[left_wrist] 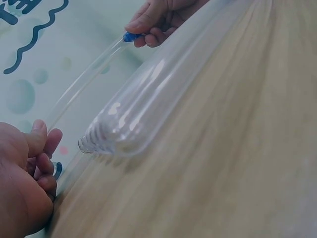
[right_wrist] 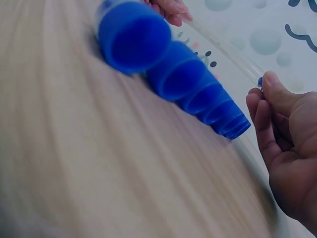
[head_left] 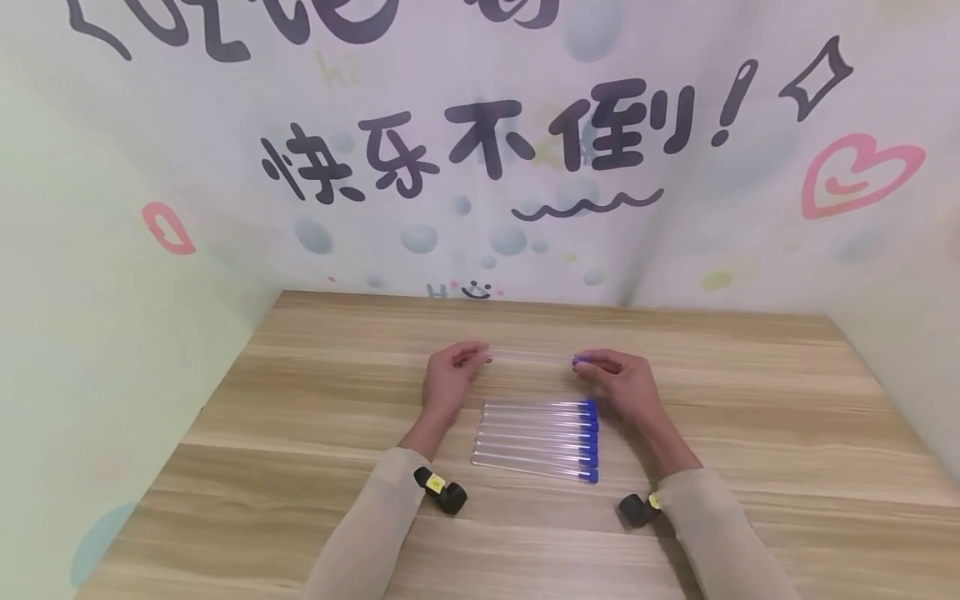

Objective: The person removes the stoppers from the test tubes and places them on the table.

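Note:
A clear test tube (head_left: 531,357) with a blue cap stretches crosswise between the two hands, beyond a row of similar tubes. My left hand (head_left: 450,379) pinches its rounded end between thumb and fingertips. At the other end, my right hand (head_left: 626,385) grips the blue cap (left_wrist: 130,36), which is mostly covered by the fingers in the right wrist view. Nearer to me lie several capped test tubes (head_left: 534,437), side by side on the table, their blue caps (right_wrist: 183,77) all pointing right. The wrist views show these tubes large and close.
The wood-grain table (head_left: 300,500) ends at a printed cloth backdrop (head_left: 450,242) behind the hands. A small black camera (head_left: 450,497) is strapped to the left wrist, and another black camera (head_left: 636,510) to the right.

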Motion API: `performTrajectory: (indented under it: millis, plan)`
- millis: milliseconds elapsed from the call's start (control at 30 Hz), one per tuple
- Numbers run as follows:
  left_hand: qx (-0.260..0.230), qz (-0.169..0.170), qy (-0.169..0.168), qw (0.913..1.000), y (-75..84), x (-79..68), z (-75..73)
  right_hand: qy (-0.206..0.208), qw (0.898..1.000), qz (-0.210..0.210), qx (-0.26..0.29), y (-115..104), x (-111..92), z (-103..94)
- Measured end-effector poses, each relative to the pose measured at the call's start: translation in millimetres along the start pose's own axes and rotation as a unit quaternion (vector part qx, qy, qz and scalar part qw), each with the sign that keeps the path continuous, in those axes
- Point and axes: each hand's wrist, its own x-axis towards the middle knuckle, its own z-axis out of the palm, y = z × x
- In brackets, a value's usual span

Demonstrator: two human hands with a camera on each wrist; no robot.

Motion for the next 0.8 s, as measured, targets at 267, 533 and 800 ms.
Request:
performTrajectory:
  millis: [267, 533, 800]
  plan:
    - [-0.006, 0.002, -0.004, 1.0, -0.5, 0.3, -0.3, -0.026, 0.999, 0.019, 0.007, 2.3, 2.3, -4.7]
    - [-0.012, 0.003, -0.01, 0.9999, 0.0, 1.4, -0.9, -0.042, 0.998, 0.024, 0.042, 1.0, 3.7, -6.6]
    - [-0.025, -0.007, -0.012, 0.9996, 1.7, 1.1, -0.9, -0.025, 0.997, 0.033, 0.06, -2.1, 5.2, -5.7]
